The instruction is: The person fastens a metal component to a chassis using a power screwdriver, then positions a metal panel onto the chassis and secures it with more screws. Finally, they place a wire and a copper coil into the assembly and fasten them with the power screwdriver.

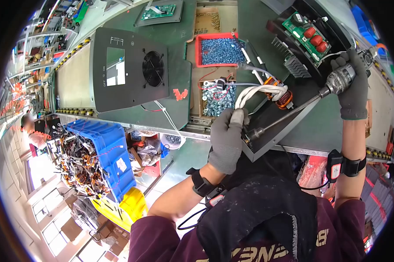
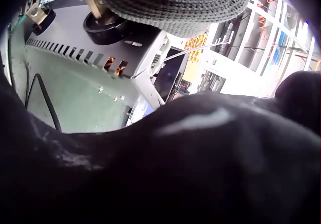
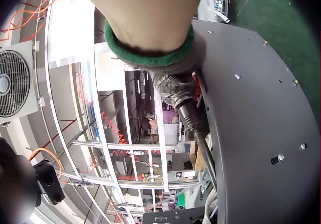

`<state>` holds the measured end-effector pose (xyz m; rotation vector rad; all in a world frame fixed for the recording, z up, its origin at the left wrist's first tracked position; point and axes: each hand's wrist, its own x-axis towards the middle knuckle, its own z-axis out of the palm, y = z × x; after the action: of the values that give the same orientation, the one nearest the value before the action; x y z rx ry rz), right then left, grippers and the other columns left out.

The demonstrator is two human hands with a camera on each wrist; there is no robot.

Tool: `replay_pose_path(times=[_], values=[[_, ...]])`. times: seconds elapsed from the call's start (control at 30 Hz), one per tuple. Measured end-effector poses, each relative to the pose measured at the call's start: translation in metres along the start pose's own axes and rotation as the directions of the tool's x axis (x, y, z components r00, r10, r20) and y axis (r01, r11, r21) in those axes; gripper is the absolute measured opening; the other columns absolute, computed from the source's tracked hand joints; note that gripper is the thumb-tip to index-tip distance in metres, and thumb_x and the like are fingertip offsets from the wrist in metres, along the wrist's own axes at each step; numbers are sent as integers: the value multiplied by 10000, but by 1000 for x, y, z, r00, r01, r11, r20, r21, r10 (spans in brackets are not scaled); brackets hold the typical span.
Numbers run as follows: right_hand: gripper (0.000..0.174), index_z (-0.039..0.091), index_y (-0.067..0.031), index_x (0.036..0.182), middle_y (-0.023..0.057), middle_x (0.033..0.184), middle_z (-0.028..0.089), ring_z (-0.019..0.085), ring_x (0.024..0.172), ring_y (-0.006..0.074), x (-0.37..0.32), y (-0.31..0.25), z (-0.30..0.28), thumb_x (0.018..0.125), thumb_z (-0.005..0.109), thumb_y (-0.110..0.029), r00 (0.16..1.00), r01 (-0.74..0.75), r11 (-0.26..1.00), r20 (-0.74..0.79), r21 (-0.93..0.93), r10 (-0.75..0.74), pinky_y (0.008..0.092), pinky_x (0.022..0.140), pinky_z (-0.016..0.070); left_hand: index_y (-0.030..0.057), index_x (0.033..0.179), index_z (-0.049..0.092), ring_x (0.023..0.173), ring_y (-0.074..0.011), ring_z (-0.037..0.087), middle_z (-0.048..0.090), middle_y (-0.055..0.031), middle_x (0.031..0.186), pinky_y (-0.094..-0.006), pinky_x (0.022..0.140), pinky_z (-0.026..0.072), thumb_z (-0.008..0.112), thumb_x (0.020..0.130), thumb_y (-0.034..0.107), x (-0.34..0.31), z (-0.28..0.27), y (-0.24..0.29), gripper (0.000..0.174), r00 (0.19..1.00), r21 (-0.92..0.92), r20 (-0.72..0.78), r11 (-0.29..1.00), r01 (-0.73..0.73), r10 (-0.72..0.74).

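Note:
The right hand, in a grey glove, grips a metal power driver whose long shaft runs down-left to the near corner of a black metal casing. Beside the shaft's tip, the gloved left hand pinches thick white cables that lead to a copper coil in the casing. A green circuit board with red parts sits at the casing's far end. In the right wrist view the driver lies alongside the grey casing panel. Left fingers are out of the left wrist view.
A red tray of blue screws and a box of silver fasteners are left of the casing. Farther left stands a black panel with a fan. A blue bin of wired parts is below the bench edge. Another person is at far left.

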<state>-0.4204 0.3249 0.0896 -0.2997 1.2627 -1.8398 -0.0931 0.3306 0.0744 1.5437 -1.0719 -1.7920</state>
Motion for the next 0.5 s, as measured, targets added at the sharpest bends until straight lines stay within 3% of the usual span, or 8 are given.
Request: replay_pose_path(times=[0.17,0.27,0.5], values=[[180,591,-32,982,72,823,635,654,745,205,-2,-1,4,889,612,-184,1000,-12,999,-21,-32,11,357,695,577,-26,955,616,690,-79,483,586,-26,737,-242,627,410,503,973,187,1,1,-2,242,999,-22,-40,1000,14,-15],[186,593,-29,958,75,799,634,656,725,207,-2,1,3,883,625,-196,1000,-26,999,10,-41,27,348,683,578,-22,972,613,674,-77,481,584,-33,723,-245,607,408,501,967,177,3,0,-4,229,998,55,-59,998,-22,25],[193,597,-25,935,84,799,639,659,703,204,-5,0,13,877,644,-202,996,3,995,-86,-102,-11,328,665,579,-15,992,607,649,-84,481,589,-39,721,-262,585,409,500,961,178,5,-2,-8,223,999,48,-42,999,-5,7]])
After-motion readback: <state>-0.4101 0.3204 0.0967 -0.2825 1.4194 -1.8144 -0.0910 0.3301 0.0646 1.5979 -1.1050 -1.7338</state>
